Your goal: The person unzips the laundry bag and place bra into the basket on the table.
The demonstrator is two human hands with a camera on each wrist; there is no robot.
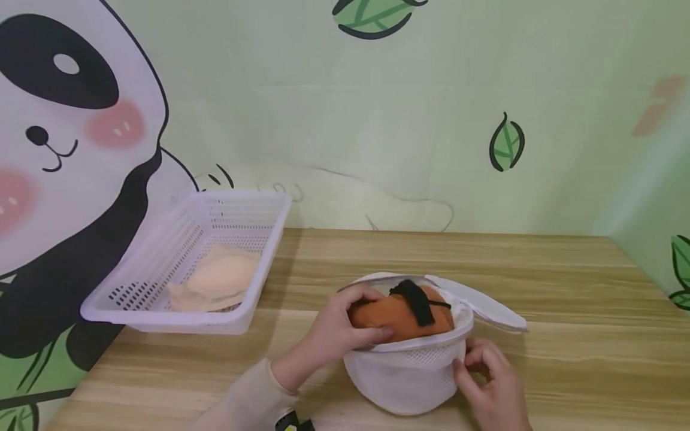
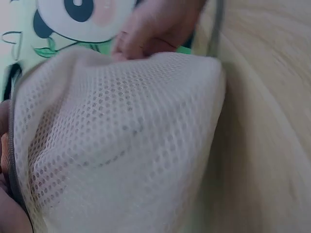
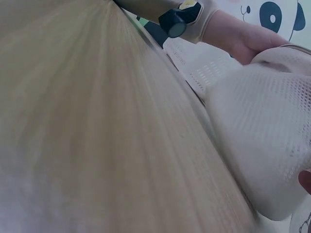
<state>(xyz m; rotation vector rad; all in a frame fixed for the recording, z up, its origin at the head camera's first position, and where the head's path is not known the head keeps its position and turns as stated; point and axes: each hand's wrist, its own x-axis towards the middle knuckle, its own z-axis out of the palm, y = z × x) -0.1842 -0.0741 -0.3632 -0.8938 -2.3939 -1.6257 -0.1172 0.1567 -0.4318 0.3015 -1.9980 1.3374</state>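
Note:
A white mesh laundry bag (image 1: 406, 380) stands on the wooden table with its round top uncovered and its lid (image 1: 480, 302) folded out to the right. Inside the opening lies a rust-orange cloth bundle (image 1: 385, 314) with a black strap (image 1: 415, 299) across it. My left hand (image 1: 339, 323) grips the bundle from the left, thumb on the near side and fingers behind. My right hand (image 1: 493, 383) pinches the bag's right side below the rim. In the left wrist view, the mesh wall (image 2: 126, 131) hides most of the contents.
A white perforated plastic basket (image 1: 275, 257) stands at the left of the table, holding a beige padded garment (image 1: 221, 275). Behind the table rises a pale green wall (image 1: 377, 143) with a printed panda and leaves.

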